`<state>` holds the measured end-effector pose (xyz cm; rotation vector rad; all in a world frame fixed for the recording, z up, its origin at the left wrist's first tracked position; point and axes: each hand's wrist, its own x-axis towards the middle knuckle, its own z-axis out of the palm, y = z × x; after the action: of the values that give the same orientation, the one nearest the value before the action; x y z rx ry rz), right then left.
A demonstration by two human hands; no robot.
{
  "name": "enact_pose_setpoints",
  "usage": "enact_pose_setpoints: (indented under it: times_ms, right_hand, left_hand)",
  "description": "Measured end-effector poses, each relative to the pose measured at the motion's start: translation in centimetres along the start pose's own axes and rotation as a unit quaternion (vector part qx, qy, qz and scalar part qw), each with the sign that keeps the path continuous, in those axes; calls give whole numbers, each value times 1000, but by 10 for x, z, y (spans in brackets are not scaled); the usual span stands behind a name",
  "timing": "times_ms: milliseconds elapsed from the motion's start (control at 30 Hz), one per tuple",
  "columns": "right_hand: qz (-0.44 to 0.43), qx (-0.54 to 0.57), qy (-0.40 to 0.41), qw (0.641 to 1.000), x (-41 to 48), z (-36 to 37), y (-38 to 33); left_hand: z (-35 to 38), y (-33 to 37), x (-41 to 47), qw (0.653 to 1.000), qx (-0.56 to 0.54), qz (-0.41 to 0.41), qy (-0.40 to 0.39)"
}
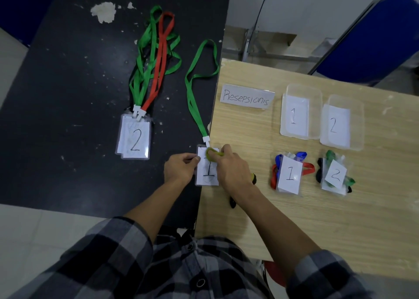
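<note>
Badge holder marked 1 point(207, 174) lies flat on the black desk point(68, 94), right at its right edge where it butts the wooden desk point(317, 219), toward the near side. Its green lanyard point(195, 108) runs up along that edge & loops back near the far part. Left hand point(180, 168) pinches the holder's left edge w/ thumb & fingertips. Right hand point(233, 169) has fingers curled, gripping a yellow-green rubber band point(213, 153) over the holder's top part; the band touches the card. A black object point(232, 202) sticks out under the right wrist at the wooden desk's left edge, can't tell what it is. Mid black desk: stack of holders marked 2 point(135, 137), w/ a bunch of green & red lanyards point(156, 56) fanned toward the far edge. On the wooden desk, far-left corner: a "Resepsionis" sign point(247, 97); beside it to the right, two clear tubs side by side, tub 1 point(315, 94) & tub 2 point(358, 108), each w/ a numbered paper. Nearer than the tubs: bundle 1 point(290, 174) w/ blue & red straps, & bundle 2 point(335, 175) w/ green & black straps, near each other but apart.
</note>
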<state>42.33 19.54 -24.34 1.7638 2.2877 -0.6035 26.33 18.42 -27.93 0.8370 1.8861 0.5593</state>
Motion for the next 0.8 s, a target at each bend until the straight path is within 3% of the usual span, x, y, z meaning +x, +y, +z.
enact_pose_setpoints:
  times_ms: [433,567,800]
  right_hand:
    - [-65,1,-19,998,4,-3,-2]
    - [-17,1,3,1000,5,-4,6]
    - [-62,7,-7,998,-2,0,4]
  left_hand:
    - [-4,1,1,1000,2,-3,-20]
    - [-3,0,3,999,9,9,-29]
    - [-5,1,2,999,12,5,-43]
